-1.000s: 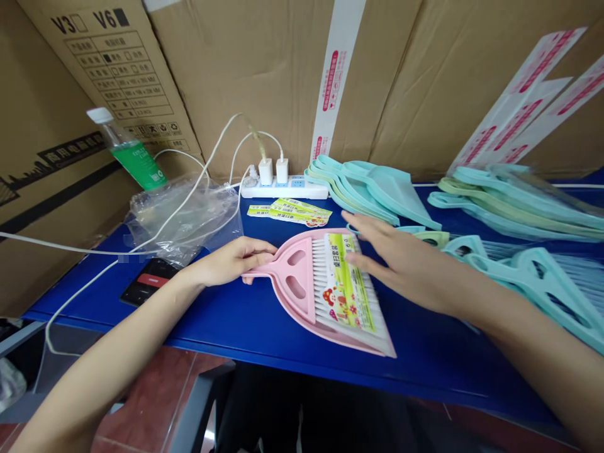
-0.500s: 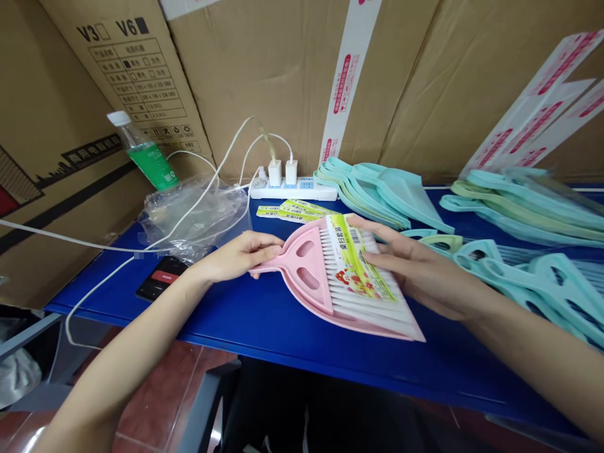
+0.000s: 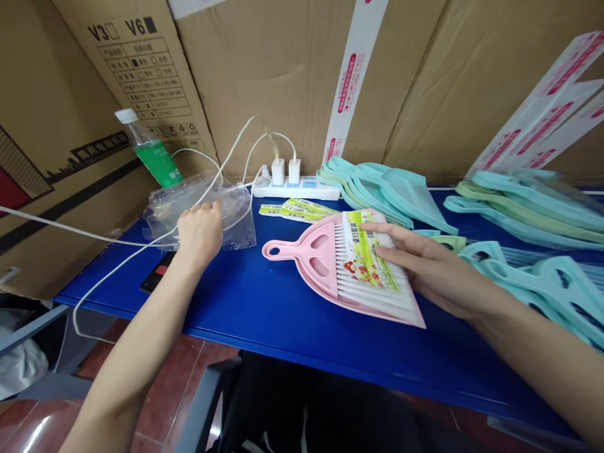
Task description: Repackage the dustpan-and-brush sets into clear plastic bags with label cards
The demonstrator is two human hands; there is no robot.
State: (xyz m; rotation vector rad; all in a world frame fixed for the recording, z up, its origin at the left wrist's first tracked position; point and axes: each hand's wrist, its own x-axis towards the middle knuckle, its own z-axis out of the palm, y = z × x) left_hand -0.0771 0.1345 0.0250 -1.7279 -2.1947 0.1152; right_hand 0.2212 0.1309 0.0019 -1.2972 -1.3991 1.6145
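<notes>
A pink dustpan (image 3: 306, 255) with a white-bristled brush (image 3: 358, 296) nested in it is held above the blue table. Around the bristles lies a yellow-green printed label (image 3: 370, 255). My right hand (image 3: 425, 264) grips the dustpan set at its wide right end, thumb and a finger on the label. The pink handle points left and is free. My left hand (image 3: 202, 229) is at the near edge of a clear plastic bag pile (image 3: 236, 214), fingers curled; what they hold, if anything, is hidden.
Loose labels (image 3: 302, 209) lie before a white power strip (image 3: 297, 189) with chargers and cables. Teal dustpans (image 3: 410, 189) and teal brushes (image 3: 542, 277) are at the right. A green-labelled bottle (image 3: 158, 163) and a partly covered phone (image 3: 155, 274) are at the left. Cardboard boxes (image 3: 283, 75) stand behind.
My left hand has let go of the pink handle and moved left and up to the plastic bags. My right hand still holds the pink set, which has shifted slightly.
</notes>
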